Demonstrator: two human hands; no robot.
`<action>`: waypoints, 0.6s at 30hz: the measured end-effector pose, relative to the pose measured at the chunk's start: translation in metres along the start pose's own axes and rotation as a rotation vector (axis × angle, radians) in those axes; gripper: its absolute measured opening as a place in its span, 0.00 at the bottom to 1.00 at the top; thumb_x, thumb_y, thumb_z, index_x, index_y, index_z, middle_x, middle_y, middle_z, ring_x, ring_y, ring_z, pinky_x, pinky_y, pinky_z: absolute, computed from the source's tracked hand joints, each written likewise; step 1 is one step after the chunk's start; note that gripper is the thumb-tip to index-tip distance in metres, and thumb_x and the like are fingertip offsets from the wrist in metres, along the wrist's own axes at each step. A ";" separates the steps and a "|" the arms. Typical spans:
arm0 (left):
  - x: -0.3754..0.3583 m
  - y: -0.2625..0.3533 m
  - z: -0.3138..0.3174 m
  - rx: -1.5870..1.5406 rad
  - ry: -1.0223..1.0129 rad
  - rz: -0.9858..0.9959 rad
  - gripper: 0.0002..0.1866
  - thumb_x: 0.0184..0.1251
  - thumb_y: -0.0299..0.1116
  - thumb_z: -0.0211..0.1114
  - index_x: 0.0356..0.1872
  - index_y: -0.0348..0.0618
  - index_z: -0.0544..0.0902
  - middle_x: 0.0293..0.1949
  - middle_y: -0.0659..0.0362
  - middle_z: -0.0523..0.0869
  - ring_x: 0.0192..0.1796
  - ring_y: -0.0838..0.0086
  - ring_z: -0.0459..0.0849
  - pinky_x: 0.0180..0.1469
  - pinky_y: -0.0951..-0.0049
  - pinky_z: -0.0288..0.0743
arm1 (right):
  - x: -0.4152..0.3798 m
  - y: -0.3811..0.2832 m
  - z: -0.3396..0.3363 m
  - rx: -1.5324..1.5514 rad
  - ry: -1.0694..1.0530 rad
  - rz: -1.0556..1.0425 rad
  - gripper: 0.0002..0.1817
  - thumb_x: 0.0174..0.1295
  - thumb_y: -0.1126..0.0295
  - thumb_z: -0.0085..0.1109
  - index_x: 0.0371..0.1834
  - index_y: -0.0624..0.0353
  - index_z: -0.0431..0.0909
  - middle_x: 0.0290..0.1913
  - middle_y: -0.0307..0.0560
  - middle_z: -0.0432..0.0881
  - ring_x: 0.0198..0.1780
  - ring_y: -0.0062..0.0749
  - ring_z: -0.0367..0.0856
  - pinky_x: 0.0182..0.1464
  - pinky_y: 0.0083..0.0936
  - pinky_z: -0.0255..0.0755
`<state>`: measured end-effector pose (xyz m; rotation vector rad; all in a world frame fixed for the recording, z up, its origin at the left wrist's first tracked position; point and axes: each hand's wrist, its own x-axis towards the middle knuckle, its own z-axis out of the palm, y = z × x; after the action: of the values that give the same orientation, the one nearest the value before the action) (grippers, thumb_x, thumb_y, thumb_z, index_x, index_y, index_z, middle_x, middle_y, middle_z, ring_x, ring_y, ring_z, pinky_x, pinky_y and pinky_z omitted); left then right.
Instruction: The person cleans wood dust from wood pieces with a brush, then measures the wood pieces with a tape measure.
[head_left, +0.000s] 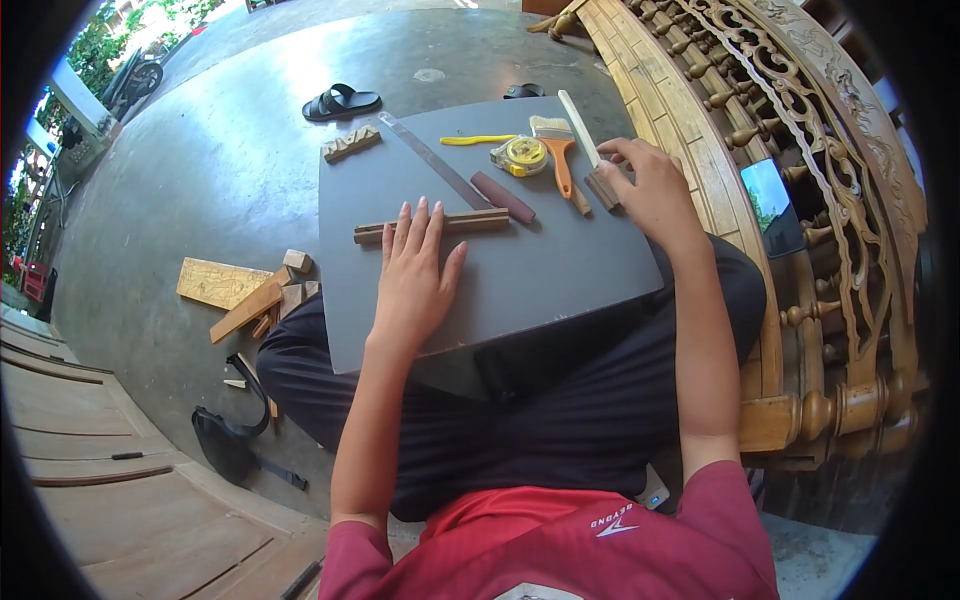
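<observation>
My left hand [413, 275] lies palm down with its fingers stretched over a brown grooved wooden strip [480, 220] on the grey board [540, 270]. At the board's right edge my right hand [652, 185] has its thumb and fingers closed around the near end of a pale wooden strip [578, 125]. A small brown wooden block [601, 192] lies just under that hand. Left of it are an orange-handled paintbrush [559, 160], a yellow tape measure [520, 155] and a yellow-handled tool [475, 140]. A metal ruler [430, 157] and a dark red roll [503, 196] lie beyond my left hand.
A carved wooden piece [351, 144] sits at the board's far left corner. Wood offcuts [225, 283] and a black strap bag [225, 440] lie on the floor at left. A sandal [342, 102] is beyond the board. A phone [773, 208] rests on the carved wooden bench [690, 165].
</observation>
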<state>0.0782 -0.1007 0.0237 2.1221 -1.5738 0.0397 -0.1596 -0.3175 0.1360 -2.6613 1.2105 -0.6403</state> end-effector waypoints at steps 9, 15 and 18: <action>0.008 -0.003 -0.005 -0.061 -0.043 -0.025 0.34 0.88 0.54 0.54 0.80 0.38 0.74 0.82 0.41 0.71 0.89 0.47 0.56 0.91 0.48 0.42 | -0.002 -0.005 0.008 0.028 -0.048 -0.052 0.16 0.75 0.60 0.63 0.59 0.54 0.89 0.49 0.50 0.91 0.57 0.46 0.88 0.65 0.44 0.73; 0.005 0.004 -0.016 -0.266 0.141 -0.061 0.26 0.85 0.49 0.63 0.65 0.34 0.85 0.57 0.39 0.91 0.67 0.45 0.85 0.85 0.48 0.60 | -0.017 -0.038 0.048 0.117 -0.097 -0.310 0.15 0.74 0.61 0.65 0.58 0.53 0.89 0.48 0.49 0.90 0.55 0.45 0.88 0.62 0.43 0.75; 0.003 0.005 -0.034 -0.543 0.137 -0.205 0.22 0.82 0.47 0.69 0.60 0.37 0.88 0.40 0.47 0.95 0.47 0.52 0.94 0.74 0.50 0.74 | -0.019 -0.055 0.062 0.181 -0.108 -0.351 0.14 0.72 0.63 0.67 0.58 0.53 0.89 0.46 0.47 0.89 0.52 0.45 0.87 0.63 0.42 0.74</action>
<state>0.0839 -0.0908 0.0558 1.7893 -1.1205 -0.2747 -0.1063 -0.2696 0.0913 -2.7299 0.6292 -0.6088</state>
